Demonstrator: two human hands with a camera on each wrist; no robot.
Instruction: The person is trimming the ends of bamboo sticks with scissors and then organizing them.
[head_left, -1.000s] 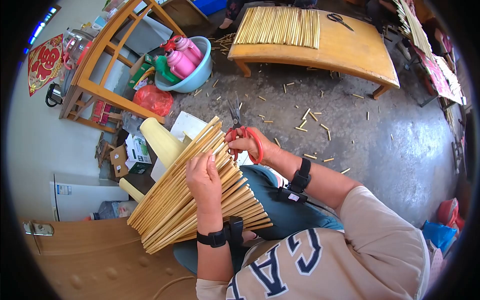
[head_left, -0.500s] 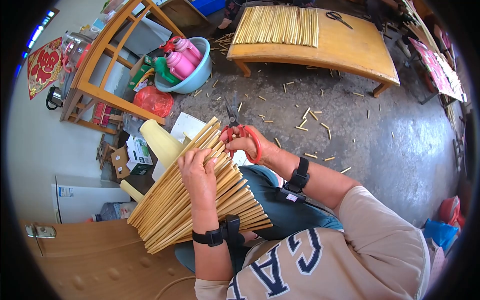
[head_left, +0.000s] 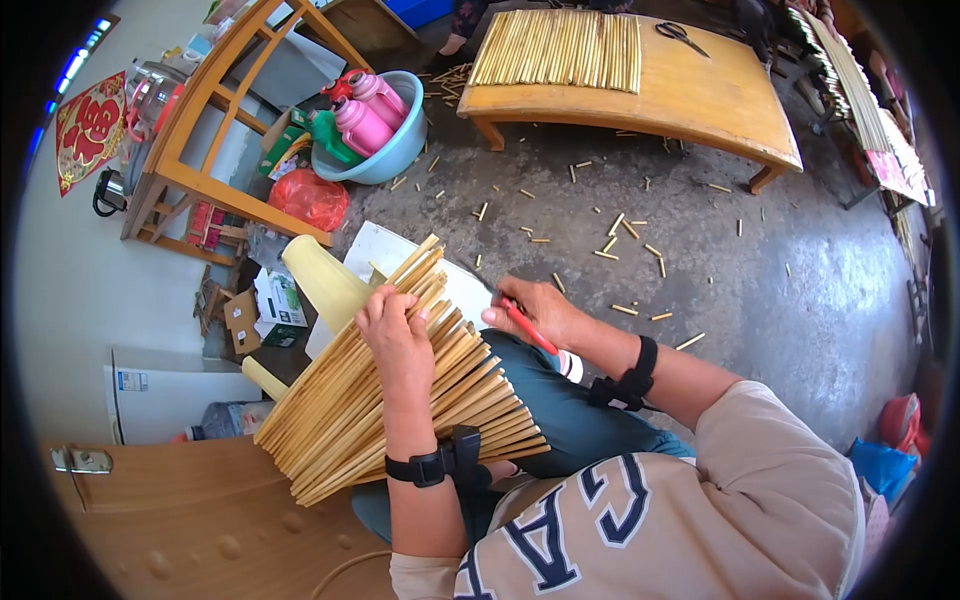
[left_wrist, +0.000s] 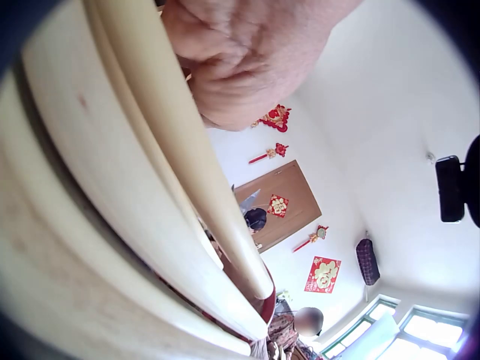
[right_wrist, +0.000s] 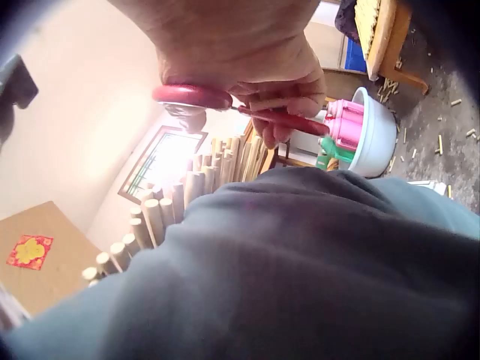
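Since the earlier frame my right hand [head_left: 540, 312] has drawn back from the stick ends, and the red-handled scissors [head_left: 530, 328] in it have turned edge-on; my left hand [head_left: 398, 335] and the bundle look almost unmoved. The bundle of pale sticks [head_left: 345, 420] lies under my left hand, slanting across my lap and fanning out toward my body; my left fingers bend over its upper part and grip it, the thumb nearest the stick ends. My right hand is closed round the scissors' handles, just beside the bundle and apart from it; the dark blades reach back toward the sticks, too blurred for me to tell how far they are parted. Below my right grip is my blue-green trouser leg [head_left: 580, 400]; just past my left hand stands a cream tapered piece [head_left: 325, 280], with a flat white panel [head_left: 375, 250] beside it. Farther out, ahead of both hands, a pale blue basin [head_left: 398, 155] holds pink flasks [head_left: 360, 125]; beyond my right hand short cut pieces [head_left: 625, 229] litter the floor [head_left: 700, 250], and past them a low wooden table [head_left: 710, 95] carries a row of sticks [head_left: 555, 50] and dark scissors [head_left: 683, 38].
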